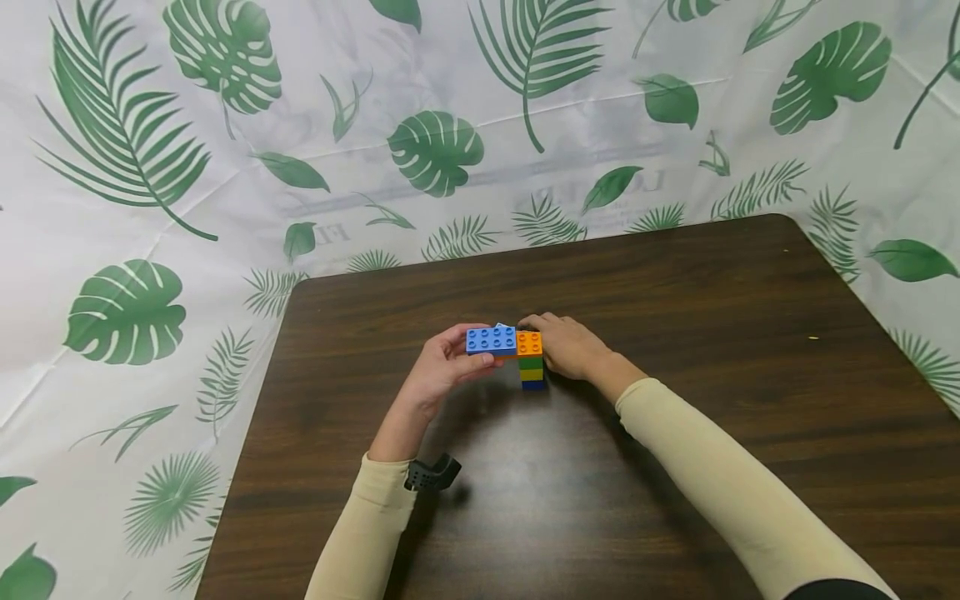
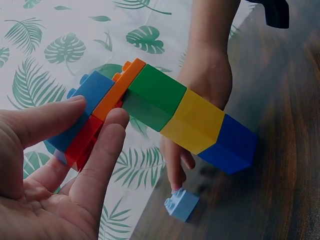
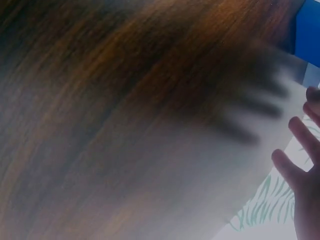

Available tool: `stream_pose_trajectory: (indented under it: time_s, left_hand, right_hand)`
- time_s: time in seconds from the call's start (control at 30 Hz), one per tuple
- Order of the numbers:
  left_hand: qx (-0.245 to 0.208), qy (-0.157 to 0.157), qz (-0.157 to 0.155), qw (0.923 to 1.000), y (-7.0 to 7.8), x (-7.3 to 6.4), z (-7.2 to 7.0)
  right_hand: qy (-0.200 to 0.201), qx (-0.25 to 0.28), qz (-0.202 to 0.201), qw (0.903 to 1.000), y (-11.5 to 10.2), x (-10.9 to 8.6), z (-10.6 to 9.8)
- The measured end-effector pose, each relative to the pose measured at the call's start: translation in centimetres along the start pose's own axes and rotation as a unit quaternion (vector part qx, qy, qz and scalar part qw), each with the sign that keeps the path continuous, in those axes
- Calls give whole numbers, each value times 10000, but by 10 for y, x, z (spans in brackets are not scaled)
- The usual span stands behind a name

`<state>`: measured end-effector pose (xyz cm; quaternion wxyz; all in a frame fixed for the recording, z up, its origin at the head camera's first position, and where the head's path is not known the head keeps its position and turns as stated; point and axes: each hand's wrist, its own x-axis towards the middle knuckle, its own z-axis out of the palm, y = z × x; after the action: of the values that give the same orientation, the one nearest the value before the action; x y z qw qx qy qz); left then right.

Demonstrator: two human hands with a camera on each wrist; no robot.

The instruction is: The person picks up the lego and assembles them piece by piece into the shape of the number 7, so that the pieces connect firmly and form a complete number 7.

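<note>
A tower of toy building bricks stands on the table: a dark blue brick [image 2: 230, 145] at the bottom, then yellow [image 2: 192, 122], green [image 2: 155, 95] and an orange brick [image 1: 528, 343] on top. The orange one reaches out leftward, with a blue brick [image 1: 491, 340] above its overhang and a red brick [image 2: 89, 134] beneath. My left hand [image 1: 442, 367] pinches this overhang, thumb on the blue brick and fingers under the red. Behind the tower, my right hand [image 1: 573, 346] has its fingers spread, a fingertip right at a light blue brick [image 2: 182, 205] on the table.
The dark wooden table [image 1: 675, 292] extends well to both sides of the tower. A white leaf-print sheet [image 1: 337, 108] hangs along its back and sides. A black wrist mount [image 1: 433, 473] juts from the left sleeve. A tiny yellow scrap [image 1: 813, 337] lies to the right.
</note>
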<state>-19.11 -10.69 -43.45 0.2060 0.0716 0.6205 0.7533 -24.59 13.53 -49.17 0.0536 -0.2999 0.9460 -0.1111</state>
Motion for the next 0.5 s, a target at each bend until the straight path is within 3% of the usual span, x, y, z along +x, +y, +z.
stream_pose_trajectory:
  time_s: [0.17, 0.37, 0.5]
  left_hand:
    - [-3, 4, -5, 10000, 0, -1, 0]
    - [23, 7, 16, 10000, 0, -2, 0]
    - [28, -10, 10, 10000, 0, -2, 0]
  right_hand:
    - [188, -79, -181, 9996, 0, -1, 1]
    - [-44, 94, -3, 9999, 0, -3, 2]
    - [106, 210, -3, 9997, 3, -5, 2]
